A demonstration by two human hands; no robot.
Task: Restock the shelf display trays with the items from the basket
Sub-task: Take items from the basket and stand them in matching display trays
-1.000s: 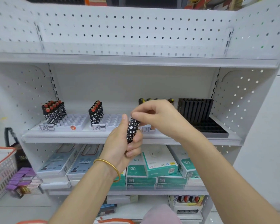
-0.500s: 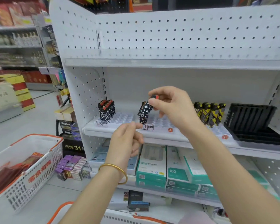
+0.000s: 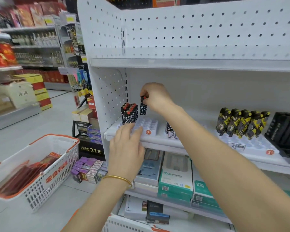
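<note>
Writing: the basket (image 3: 40, 166) at 8 o'clock of the view has red characters 零食有鸣 on its side; a black sign (image 3: 92, 149) at 9 o'clock of the left hand reads 连续31年; the teal boxes (image 3: 175, 178) on the shelf below read 80W and 100; the orange sticker (image 3: 148, 131) on the tray front shows a 3.
Lighter (image 3: 143, 108): black with white shapes, upright with its long axis vertical and red top up. It is over the white display tray (image 3: 149, 124), just at 3 o'clock of the standing lighter cluster (image 3: 129, 113); I cannot tell whether its base is seated.
Right hand (image 3: 155, 96): pinches the lighter by its top.
Left hand (image 3: 126, 148): fingers straight, holding nothing, tips at the tray's front edge.
Around: yellow-black lighters (image 3: 241, 123) and a black tray (image 3: 285, 136) lie at 3 o'clock along the shelf; the right forearm crosses in front of the middle tray's lighters.
</note>
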